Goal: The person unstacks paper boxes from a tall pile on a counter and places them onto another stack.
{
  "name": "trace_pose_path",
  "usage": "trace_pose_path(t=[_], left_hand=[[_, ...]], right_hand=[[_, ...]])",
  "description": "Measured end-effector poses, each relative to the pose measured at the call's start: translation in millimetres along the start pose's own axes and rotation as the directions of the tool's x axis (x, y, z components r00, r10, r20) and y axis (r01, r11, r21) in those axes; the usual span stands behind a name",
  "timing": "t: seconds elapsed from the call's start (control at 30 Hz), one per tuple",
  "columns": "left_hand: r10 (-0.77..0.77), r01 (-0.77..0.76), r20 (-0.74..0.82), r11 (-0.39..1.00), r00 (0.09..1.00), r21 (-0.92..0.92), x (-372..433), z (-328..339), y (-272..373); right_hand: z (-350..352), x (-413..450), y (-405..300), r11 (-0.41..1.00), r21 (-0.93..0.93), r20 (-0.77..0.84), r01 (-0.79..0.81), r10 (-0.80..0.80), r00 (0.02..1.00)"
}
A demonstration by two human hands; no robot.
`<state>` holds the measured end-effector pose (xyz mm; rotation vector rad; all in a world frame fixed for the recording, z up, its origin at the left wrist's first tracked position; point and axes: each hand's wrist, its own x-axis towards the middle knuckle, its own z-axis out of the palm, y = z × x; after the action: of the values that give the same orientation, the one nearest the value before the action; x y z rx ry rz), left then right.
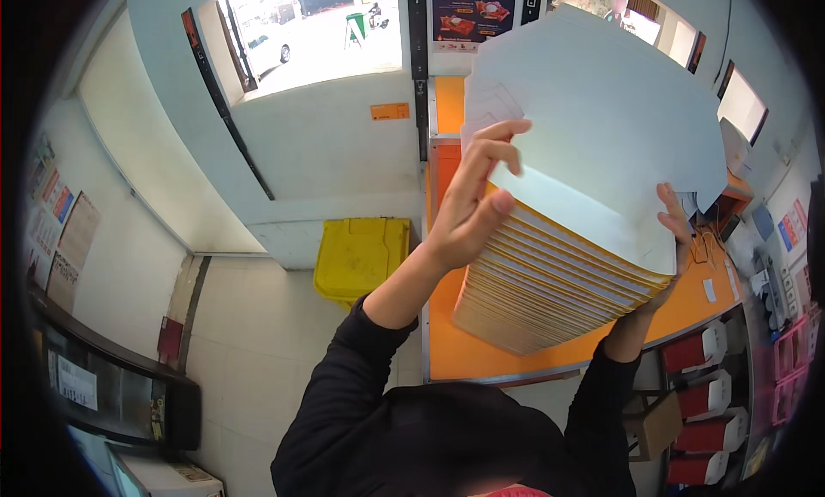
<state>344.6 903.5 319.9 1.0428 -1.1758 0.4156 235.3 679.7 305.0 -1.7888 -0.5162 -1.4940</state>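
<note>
A tall stack of nested paperboard cartons rises in front of me, over the orange counter. Yellow-orange edges line its near side, and a large whitish flap panel spreads from its top. My left hand is against the stack's upper left corner, thumb over the top edge and fingers bent in front of the white panel. On the opposite side, my right hand grips the right edge; much of its palm is hidden behind the cartons. Whether the stack's base bears fully on the counter I cannot tell.
A yellow lidded bin stands left of the counter. Cables lie on the counter's right part. Red-and-white containers and a brown cardboard box are at lower right. A glass-fronted appliance stands at far left.
</note>
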Motion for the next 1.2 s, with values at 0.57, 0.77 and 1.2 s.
trace_pose_path(t=[0.57,0.77,1.2], left_hand=[[0.332,-0.298,0.307,0.942,0.892,-0.153,30,-14,-2],[0.323,-0.393,0.43,0.916,0.843,0.084,50,-20,-19],[0.587,-0.495,0.309,0.804,0.748,-0.329,51,-10,-53]], right_hand=[[4,22,-19,0.949,0.245,0.079,0.2,-0.225,0.971],[3,34,19,0.933,0.268,0.113,0.242,-0.279,0.954],[-27,19,18,0.935,0.25,0.318,0.252,-0.325,0.891]])
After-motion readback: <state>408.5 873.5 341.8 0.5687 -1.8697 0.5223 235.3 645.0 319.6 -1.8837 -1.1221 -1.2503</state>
